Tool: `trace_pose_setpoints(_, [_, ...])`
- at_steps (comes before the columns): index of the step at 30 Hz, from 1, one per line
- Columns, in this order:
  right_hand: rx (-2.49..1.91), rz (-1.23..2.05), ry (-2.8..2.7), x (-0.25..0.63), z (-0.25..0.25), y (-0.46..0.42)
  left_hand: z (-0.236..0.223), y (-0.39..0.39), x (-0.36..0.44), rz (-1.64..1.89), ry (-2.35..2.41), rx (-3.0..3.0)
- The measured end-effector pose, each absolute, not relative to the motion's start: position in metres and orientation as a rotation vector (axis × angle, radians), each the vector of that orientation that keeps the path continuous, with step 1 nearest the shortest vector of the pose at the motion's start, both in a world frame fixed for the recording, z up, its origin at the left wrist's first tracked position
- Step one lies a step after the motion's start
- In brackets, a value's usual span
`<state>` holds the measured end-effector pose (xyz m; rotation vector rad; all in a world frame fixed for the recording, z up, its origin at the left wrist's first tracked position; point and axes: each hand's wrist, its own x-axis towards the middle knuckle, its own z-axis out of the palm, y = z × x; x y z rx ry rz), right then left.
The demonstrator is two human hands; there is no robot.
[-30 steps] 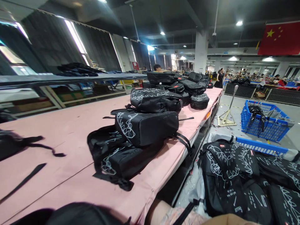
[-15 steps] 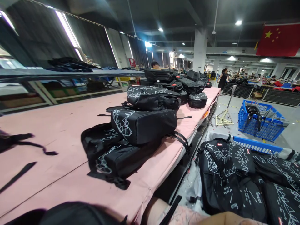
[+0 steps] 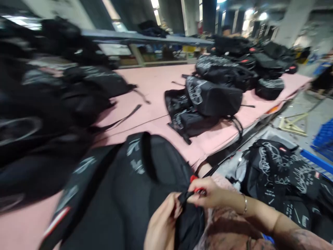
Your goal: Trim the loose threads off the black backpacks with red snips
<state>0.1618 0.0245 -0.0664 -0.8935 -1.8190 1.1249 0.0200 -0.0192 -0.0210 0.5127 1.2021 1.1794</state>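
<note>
A black backpack [image 3: 104,194] with white scribble prints lies on the pink table right in front of me, its padded back and shoulder straps facing up. Low over its right side, my left hand [image 3: 162,220] pinches a black strap [image 3: 184,197]. My right hand [image 3: 209,194] is closed at the other end of that strap, fingers pressed together. A small red object [image 3: 199,190] shows between the right fingers; it looks like a tool handle, but blur hides its kind. The two hands are close together.
Blurred black backpacks [image 3: 78,83] are heaped at the left. More backpacks [image 3: 213,97] are stacked along the pink table [image 3: 153,78]. Right of the table edge, a container holds printed backpacks [image 3: 281,180]. A blue crate [image 3: 325,139] and a metal stand [image 3: 293,123] are on the floor.
The view has swung left and down. The backpack in front now shows largely, and both hands have come into clear view, gripping its strap.
</note>
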Motion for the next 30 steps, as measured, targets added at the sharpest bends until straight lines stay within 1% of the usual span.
trace_pose_setpoints(4, [-0.838,1.246,-1.797,0.173,-0.067,0.026,-0.03,-0.016,0.026,1.217,1.198,0.447])
trace_pose_setpoints(8, [-0.905,1.31,-1.745,0.176,-0.068,0.023,-0.032,-0.018,0.03,1.202,1.185,0.552])
trace_pose_setpoints(12, [-0.976,1.341,-1.647,0.173,-0.063,0.02,-0.037,-0.018,0.03,1.269,1.213,0.681])
trace_pose_setpoints(20, [-1.174,1.176,-1.518,0.18,-0.051,0.006,-0.044,-0.014,0.032,1.305,1.277,0.835])
trace_pose_setpoints(25, [-1.118,0.995,-1.774,0.2,-0.037,0.006,-0.046,-0.013,0.033,1.307,1.272,0.853])
trace_pose_setpoints(30, [-1.014,0.719,-1.936,0.207,-0.035,0.01,-0.046,-0.014,0.035,1.292,1.304,0.971])
